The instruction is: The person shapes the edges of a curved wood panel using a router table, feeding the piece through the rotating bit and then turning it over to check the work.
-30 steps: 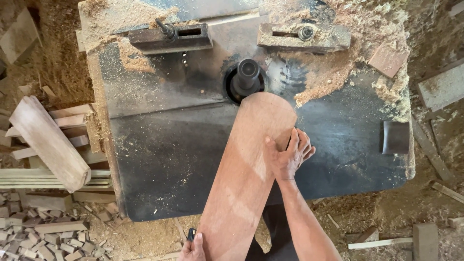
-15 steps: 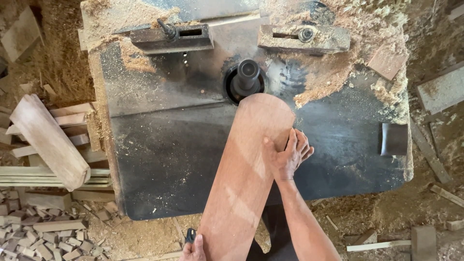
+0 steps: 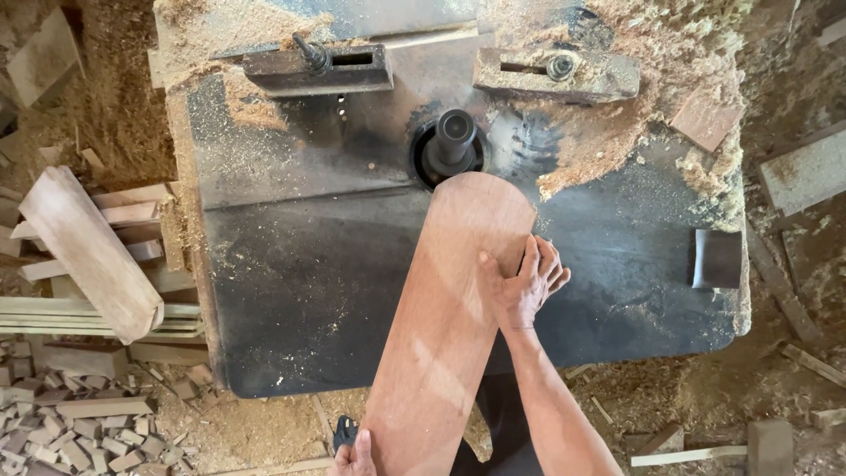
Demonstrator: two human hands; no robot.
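Long reddish-brown wooden board, smooth-faced, far end cut to a rounded arc, lying flat on the dark, scuffed metal table and overhanging its near edge. Rounded tip just beside the black upright spindle in its round opening. Pale sawdust heaped right of the spindle; two slotted metal fence blocks behind it. Stacked planks and small wood offcuts on the floor at left. Right hand spread flat, fingers open, pressing the board's right edge. Left hand at the board's near end, mostly out of frame; grip impossible to tell.
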